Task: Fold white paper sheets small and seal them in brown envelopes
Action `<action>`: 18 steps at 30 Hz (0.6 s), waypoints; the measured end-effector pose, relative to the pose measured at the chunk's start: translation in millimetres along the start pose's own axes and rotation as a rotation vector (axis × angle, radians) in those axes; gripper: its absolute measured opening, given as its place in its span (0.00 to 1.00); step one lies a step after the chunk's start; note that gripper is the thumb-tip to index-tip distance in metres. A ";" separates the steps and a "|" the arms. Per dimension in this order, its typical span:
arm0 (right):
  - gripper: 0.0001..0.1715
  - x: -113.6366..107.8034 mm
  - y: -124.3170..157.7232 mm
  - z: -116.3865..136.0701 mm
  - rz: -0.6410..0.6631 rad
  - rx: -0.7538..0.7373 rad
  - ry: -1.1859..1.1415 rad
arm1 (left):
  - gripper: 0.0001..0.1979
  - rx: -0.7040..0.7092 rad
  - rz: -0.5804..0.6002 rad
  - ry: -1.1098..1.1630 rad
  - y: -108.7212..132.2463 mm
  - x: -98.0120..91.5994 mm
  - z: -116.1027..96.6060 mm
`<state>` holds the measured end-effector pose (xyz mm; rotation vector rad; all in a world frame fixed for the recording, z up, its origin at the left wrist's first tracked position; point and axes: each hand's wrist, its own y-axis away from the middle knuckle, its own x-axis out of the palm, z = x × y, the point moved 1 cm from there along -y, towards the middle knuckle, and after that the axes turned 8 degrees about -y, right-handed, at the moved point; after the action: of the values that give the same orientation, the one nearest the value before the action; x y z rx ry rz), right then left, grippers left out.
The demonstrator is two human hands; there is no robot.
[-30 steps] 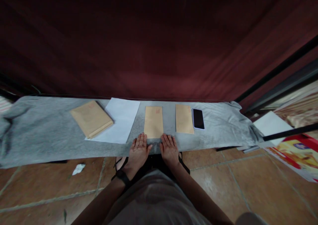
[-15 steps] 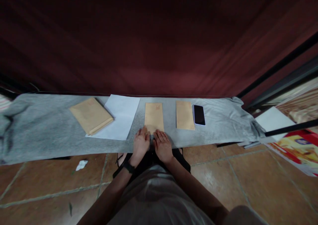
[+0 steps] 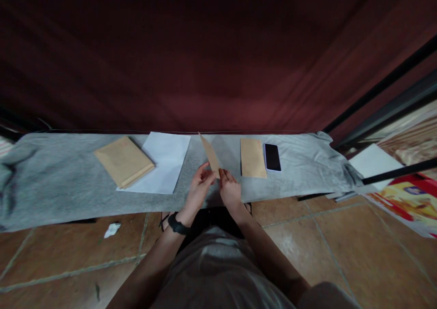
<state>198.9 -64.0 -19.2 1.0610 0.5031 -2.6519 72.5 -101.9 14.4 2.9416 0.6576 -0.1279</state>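
Hands, two: one left hand (image 3: 198, 187), one right hand (image 3: 231, 190); dark wristband (image 3: 178, 225), one. Brown envelopes lying or held singly, two, being one raised envelope (image 3: 210, 155) at the hands and one flat envelope (image 3: 253, 158) on the counter (image 3: 68, 177), plus one envelope pile (image 3: 123, 159), contents not countable in this view. Phone (image 3: 272, 157), one; white paper (image 3: 168, 156), one visible top sheet, number beneath uncertain; crumpled white scrap (image 3: 112, 230) on the floor (image 3: 287, 243), one; red-and-yellow box (image 3: 411, 200), one.

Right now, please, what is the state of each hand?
Left hand: partly curled at the tilted envelope; grip cannot be told.
Right hand: closed, holding the envelope.
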 end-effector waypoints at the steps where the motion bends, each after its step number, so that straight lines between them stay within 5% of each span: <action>1: 0.22 -3.5 -3.7 -2.6 -0.052 0.041 -0.145 | 0.25 -0.025 -0.012 0.056 2.1 2.6 -3.0; 5: 0.17 1.7 -5.7 -6.3 -0.222 0.313 -0.907 | 0.23 -0.173 -0.065 0.163 6.0 8.5 8.3; 9: 0.20 24.6 5.3 4.0 -0.199 0.582 -1.375 | 0.22 -0.198 -0.019 0.143 5.5 9.6 29.3; 14: 0.18 32.0 14.0 8.3 -0.120 0.676 -1.524 | 0.19 -0.208 -0.066 0.031 -5.6 0.1 41.0; 18: 0.19 21.4 22.6 -2.4 0.183 0.687 -1.313 | 0.17 -0.169 -0.083 -0.112 -16.6 -10.2 47.2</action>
<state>193.0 -85.6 -40.9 -0.6409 -0.7443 -2.6584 53.6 -97.9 -32.8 2.7246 0.7349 -0.2312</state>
